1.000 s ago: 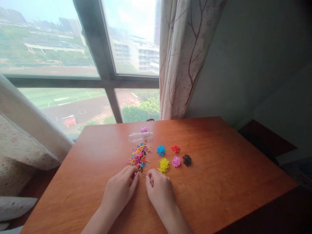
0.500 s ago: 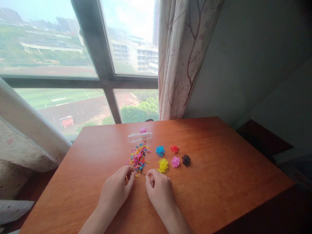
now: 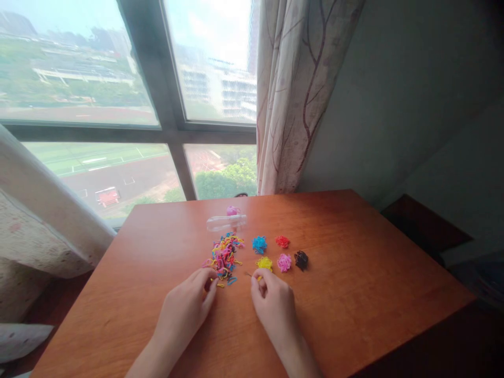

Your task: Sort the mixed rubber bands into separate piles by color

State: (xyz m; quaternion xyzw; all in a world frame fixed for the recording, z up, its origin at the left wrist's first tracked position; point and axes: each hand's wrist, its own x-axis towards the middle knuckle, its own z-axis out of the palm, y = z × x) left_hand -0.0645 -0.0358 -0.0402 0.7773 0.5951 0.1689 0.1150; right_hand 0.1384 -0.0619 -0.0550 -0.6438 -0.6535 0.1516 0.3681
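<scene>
On a reddish-brown wooden table point(image 3: 354, 278) by a window, small coloured loops lie sorted and unsorted in front of a person whose two bare hands rest low over the near half of the top. The mixed pile point(image 3: 224, 255) sits ahead of the left hand, a tangle of pink, yellow, blue, red and black pieces, with a loose yellow loop point(image 3: 220, 285) and a loose blue loop point(image 3: 232, 281) at its near edge. To the right of it are five heaps, each of one colour: a blue heap point(image 3: 259, 244) and a red heap point(image 3: 282, 241) farther off, then a yellow heap point(image 3: 264, 263), a pink heap point(image 3: 284, 262) and a black heap point(image 3: 301, 260) nearer. The left hand point(image 3: 191, 296) is curled at the near side of the mixed pile, thumb and forefinger drawn close to each other beside the yellow loop; whether anything is between them cannot be told. The right hand point(image 3: 273, 296) pinches a thin dark piece point(image 3: 248, 273), which sticks out leftward from its fingertips. That hand is just in front of the yellow heap and hides part of it; contact there is unclear. Beyond the mixed pile lie a clear plastic container point(image 3: 220, 223) and, behind it, a purple-pink object point(image 3: 233, 210) too small to identify. A curtain patterned with branches point(image 3: 291, 94) hangs at the window's right side, and through the glass a green sports field point(image 3: 94, 160) shows.
</scene>
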